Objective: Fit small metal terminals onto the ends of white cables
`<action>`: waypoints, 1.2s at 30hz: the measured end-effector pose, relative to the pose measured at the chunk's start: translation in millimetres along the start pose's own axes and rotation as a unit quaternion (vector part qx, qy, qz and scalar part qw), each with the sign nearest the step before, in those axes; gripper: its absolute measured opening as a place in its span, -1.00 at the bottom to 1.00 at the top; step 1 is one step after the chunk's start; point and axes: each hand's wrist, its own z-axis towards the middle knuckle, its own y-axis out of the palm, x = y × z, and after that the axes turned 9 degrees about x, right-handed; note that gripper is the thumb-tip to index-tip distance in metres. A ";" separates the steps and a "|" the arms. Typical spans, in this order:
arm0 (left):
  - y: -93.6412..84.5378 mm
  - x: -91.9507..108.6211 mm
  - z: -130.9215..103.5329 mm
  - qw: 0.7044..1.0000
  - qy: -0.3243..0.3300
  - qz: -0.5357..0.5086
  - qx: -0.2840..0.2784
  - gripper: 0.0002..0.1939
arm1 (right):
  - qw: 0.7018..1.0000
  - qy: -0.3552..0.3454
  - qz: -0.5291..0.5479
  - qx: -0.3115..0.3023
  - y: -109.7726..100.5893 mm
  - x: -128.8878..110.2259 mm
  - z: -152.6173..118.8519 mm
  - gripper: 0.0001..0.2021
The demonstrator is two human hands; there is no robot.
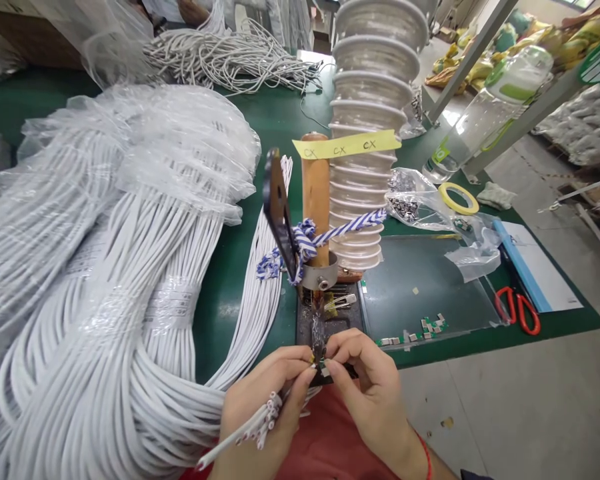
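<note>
Left of the soldering iron, bundled white cables lie heaped. Near the iron's tip, the left hand grips several cable ends, finger and thumb pinched; beside it, the right hand pinches a small part. Right of the iron lie scissors.

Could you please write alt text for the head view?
A person's left grip, holding white cables, nearly touches the right grip before an upright wooden handle. White cable bundles lie left, red-handled scissors right, on a green table.
</note>
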 end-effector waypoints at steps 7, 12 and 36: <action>1.1 -5.3 -6.6 1.000 0.006 0.025 0.007 -0.82 | 1.000 -0.019 -0.014 0.013 2.5 -3.4 3.7 -0.84; 0.3 -7.7 -7.6 1.000 0.011 0.024 0.002 -0.83 | 1.000 0.002 0.005 0.004 0.8 0.1 4.7 -0.84; 9.3 -11.9 -11.4 0.994 -0.081 -0.068 -0.040 -0.78 | 0.991 0.087 -0.095 -0.038 -8.4 2.8 2.4 -0.88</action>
